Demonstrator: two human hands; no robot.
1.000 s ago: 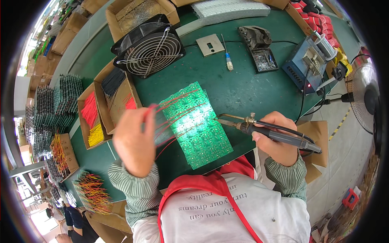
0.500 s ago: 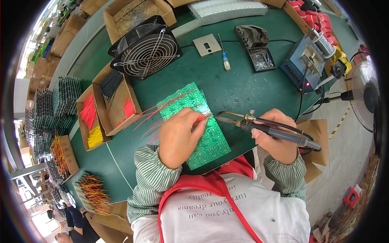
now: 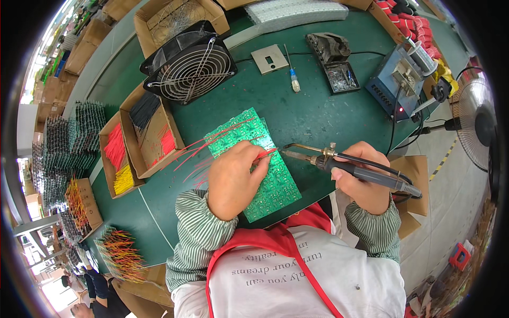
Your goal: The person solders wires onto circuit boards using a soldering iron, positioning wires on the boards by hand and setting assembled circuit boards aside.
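A green circuit board panel (image 3: 273,185) lies on the bench, with what looks like another board under its right edge. Over it, my left hand (image 3: 236,177) is closed in a pinch on several thin red wires (image 3: 193,150); their ends stick out past my fingertips at the board's right edge. My right hand (image 3: 366,177) grips a soldering iron (image 3: 366,174) with a thin metal feed tube along its top. The iron's tip points left, close to the wire ends; whether it touches them I cannot tell.
A black fan (image 3: 191,69) stands behind cardboard trays (image 3: 154,164) of red, yellow and black wires. At the back lie a screwdriver (image 3: 294,79), a metal plate (image 3: 269,59) and a black iron stand (image 3: 331,58). A blue soldering station (image 3: 395,85) with a solder spool is at right.
The iron and my right hand have shifted very slightly to the right. My left hand keeps its pinch on the red wires in the same place.
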